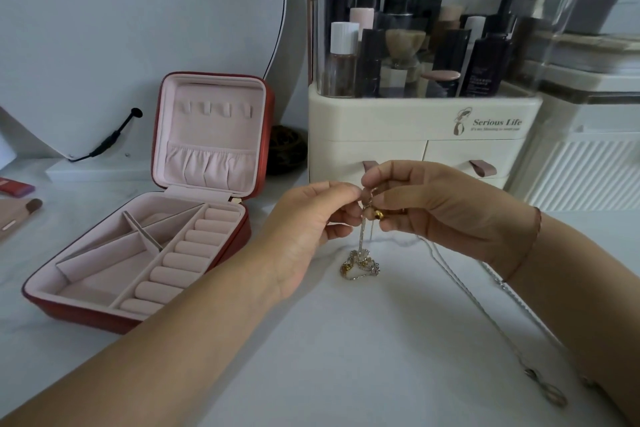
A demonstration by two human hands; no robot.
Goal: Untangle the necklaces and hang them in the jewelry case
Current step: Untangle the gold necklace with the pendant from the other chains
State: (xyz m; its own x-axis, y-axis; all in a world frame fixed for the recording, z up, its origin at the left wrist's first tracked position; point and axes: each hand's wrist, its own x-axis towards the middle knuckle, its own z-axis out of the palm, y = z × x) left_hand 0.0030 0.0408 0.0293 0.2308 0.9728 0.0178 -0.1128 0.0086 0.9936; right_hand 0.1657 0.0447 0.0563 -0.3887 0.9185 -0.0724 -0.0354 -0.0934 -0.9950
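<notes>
The left hand and right hand meet above the white table, each pinching the tangled necklaces near the top so the knotted clump hangs down to the surface, where gravity probably helps loosen it. The red jewelry case stands open just left, its lid hooks bare and within reach, while a separate silver chain lies stretched out at right.

**Room toward the person, blocked ahead and left**

Just beyond the left grip and right grip, the cream organiser stands near and closes that way. Left of the left grip, the open jewelry case and its upright lid block passage. Below both grips the necklaces dangle onto the surface. A loose chain trails under the right wrist. Nearer the person lies open surface.
</notes>
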